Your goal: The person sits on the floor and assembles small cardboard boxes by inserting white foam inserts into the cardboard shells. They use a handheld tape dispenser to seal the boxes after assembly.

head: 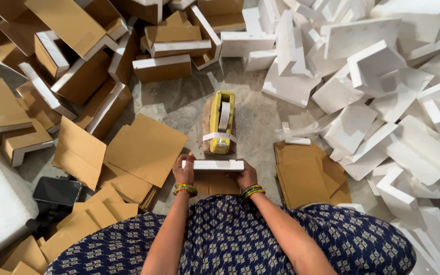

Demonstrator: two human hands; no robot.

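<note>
Grey concrete floor [260, 122]. I log a white foam strip over brown cardboard [212, 165], long axis nine-to-three, left hand [183, 173] and right hand [245, 175] gripping its ends; yellow tape dispenser [221, 121] at twelve, near.

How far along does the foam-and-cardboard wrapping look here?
Done: a pile of cardboard-covered corners lies at upper left. In hand: the left hand and right hand hold a white foam piece over cardboard, just below the yellow tape dispenser. Left: a large heap of bare foam corners on the right, plus flat cardboard sheets on both sides.
</note>
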